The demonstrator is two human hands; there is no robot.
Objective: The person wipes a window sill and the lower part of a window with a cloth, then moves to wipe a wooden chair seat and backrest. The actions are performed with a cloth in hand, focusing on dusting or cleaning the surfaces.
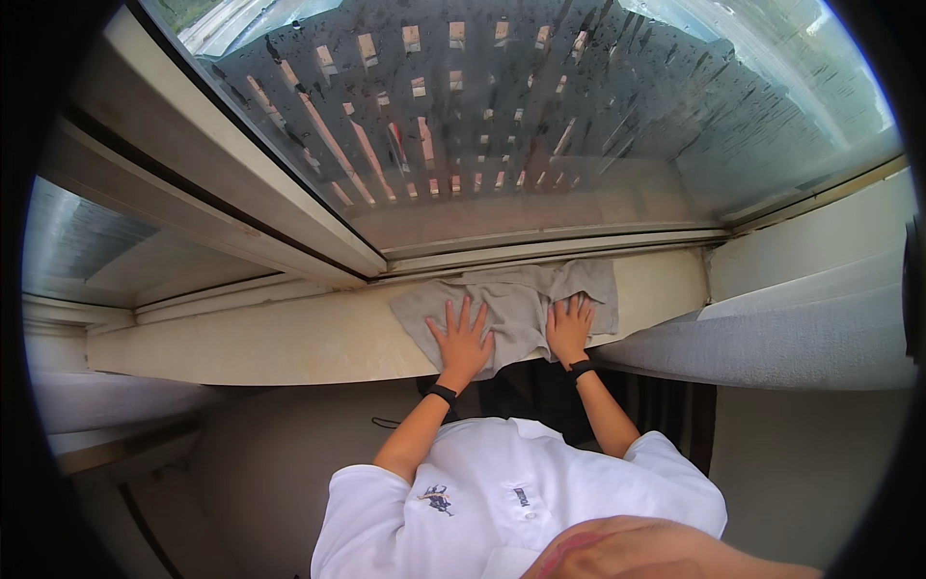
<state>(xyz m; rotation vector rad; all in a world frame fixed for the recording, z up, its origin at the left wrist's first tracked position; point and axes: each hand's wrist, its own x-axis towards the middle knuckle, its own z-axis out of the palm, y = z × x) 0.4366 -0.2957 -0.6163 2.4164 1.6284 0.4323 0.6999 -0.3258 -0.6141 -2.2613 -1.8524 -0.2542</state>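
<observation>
A grey cloth [517, 329] lies rumpled on the cream window sill [289, 340], its lower edge hanging over the front. My left hand [463, 346] rests palm down on the cloth's left part, fingers spread wide. Flat against the right part is my right hand [569, 329], its fingers slightly apart and its fingertips at a raised fold of the cloth. Both hands press on the cloth; neither visibly grips it. Each wrist wears a black band.
Behind the sill, a wet, streaked window pane [463, 130] stands in its frame, with a thick frame post [239, 145] at left. Light curtains [781, 333] hang at the right, and another curtain [123, 394] at the left. A dark gap lies below the sill.
</observation>
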